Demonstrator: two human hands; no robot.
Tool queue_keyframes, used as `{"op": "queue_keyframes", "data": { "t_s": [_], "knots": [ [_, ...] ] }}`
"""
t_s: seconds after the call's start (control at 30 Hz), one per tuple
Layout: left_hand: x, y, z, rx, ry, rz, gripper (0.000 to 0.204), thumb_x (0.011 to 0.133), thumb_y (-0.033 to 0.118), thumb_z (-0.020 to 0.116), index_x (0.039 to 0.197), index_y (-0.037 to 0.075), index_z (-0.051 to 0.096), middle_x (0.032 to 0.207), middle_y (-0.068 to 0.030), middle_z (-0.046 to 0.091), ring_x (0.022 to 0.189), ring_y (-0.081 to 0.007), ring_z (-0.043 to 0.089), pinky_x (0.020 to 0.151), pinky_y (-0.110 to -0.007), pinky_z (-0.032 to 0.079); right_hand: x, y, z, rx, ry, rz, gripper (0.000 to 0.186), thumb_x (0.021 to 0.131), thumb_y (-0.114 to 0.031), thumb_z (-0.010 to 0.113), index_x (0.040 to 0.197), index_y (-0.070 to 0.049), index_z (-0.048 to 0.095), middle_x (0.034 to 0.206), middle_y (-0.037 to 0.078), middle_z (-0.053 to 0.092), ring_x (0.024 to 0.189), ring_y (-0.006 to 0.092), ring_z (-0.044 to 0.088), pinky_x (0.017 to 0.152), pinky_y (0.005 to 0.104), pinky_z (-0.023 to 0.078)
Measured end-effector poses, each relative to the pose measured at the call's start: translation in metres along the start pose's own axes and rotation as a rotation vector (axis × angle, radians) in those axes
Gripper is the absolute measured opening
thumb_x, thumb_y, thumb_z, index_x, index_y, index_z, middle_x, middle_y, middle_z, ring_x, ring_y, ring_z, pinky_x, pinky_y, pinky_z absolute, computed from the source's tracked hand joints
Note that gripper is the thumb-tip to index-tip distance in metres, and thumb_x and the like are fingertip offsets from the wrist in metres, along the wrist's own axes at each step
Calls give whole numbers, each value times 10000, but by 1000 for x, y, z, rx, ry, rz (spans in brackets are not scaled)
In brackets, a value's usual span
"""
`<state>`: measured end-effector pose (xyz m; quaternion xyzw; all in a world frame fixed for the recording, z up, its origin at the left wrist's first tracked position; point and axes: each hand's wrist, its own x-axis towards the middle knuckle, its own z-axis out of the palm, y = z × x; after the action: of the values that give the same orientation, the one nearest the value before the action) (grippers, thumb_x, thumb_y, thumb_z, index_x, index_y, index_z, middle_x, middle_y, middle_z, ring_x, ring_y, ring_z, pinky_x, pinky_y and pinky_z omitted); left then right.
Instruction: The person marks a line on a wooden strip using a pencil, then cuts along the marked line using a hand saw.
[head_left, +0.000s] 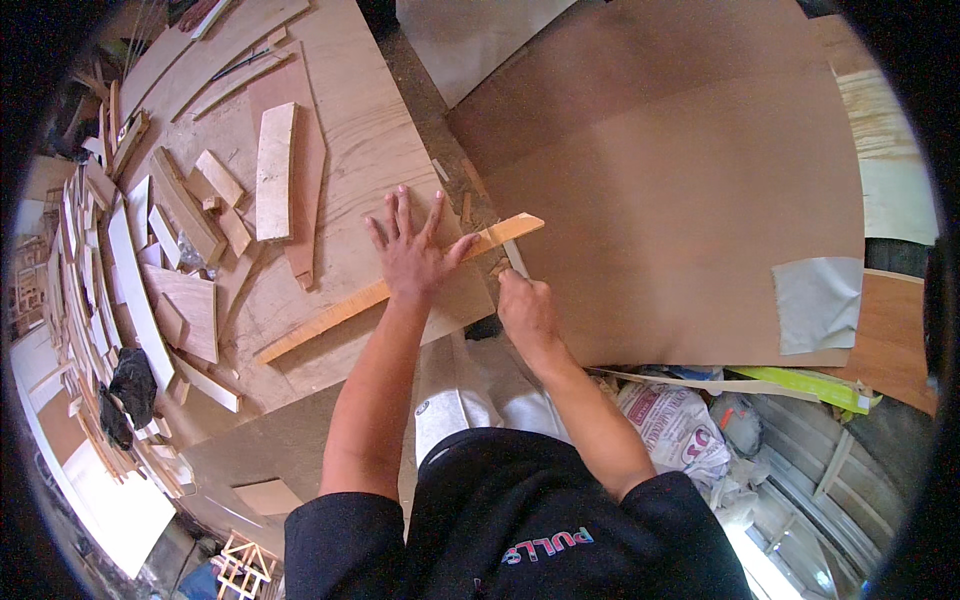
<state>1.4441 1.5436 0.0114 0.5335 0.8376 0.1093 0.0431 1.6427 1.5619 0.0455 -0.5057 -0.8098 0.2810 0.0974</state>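
My left hand lies with fingers spread on a plywood worktop, its thumb side against a long, narrow orange-tinted wood strip whose right end sticks out past the worktop's edge. Just below that end, my right hand is closed round the handle of a tool with a narrow pale part, partly hidden under the strip; I cannot make out its kind.
Offcuts, a pale board and a black crumpled bag lie on the left. A large brown sheet with a pale patch spans the right. Sacks and debris are below it.
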Motion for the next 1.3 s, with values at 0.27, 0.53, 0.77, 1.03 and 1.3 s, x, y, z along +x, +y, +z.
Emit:
{"op": "queue_keyframes", "data": {
  "t_s": [0.27, 0.53, 0.77, 1.03, 1.3],
  "knots": [
    [-7, -3, 0, -65, 54, -9, 913, 829, 860, 558, 1554, 308, 515, 1672, -193, 336, 1587, -358, 218, 1238, -692, 96, -95, 56, -33, -56, -147, 194, 219, 1006, -149, 568, 902, -9, 700, 813, 263, 681, 799, 470, 687, 718, 573, 517],
    [-58, -23, 5, -247, 96, 155, 496, 859, 365, 773, 1300, 171, 659, 1352, -87, 607, 1318, -287, 532, 1133, -508, 392, -77, 56, -95, -50, 101, 223, 277, 1039, -285, 600, 978, -56, 743, 741, 157, 720, 711, 355, 719, 674, 467, 538],
    [-87, -63, -60, -361, 144, 63, 383, 898, 258, 747, 1246, 123, 659, 1147, -84, 662, 1092, -322, 635, 910, -458, 524, -15, -41, -85, 228, 49, 62, 283, 1043, -305, 595, 1022, -81, 768, 698, 76, 722, 621, 200, 709, 646, 384, 550],
    [-105, -96, -92, -378, 219, -27, 399, 874, 268, 784, 1209, 76, 684, 1134, -108, 700, 1064, -331, 644, 891, -445, 535, 30, -76, -60, 375, -46, -82, 299, 1057, -275, 552, 1102, -66, 761, 727, 36, 715, 555, 125, 660, 571, 326, 543],
    [-98, -63, -75, -376, 148, 24, 396, 857, 258, 798, 1200, 91, 691, 1133, -83, 686, 1089, -316, 638, 913, -443, 526, 58, -68, -81, 673, -85, 29, 293, 1083, -242, 548, 1158, -9, 710, 767, 52, 660, 546, 114, 651, 437, 270, 497]
  ]
}}
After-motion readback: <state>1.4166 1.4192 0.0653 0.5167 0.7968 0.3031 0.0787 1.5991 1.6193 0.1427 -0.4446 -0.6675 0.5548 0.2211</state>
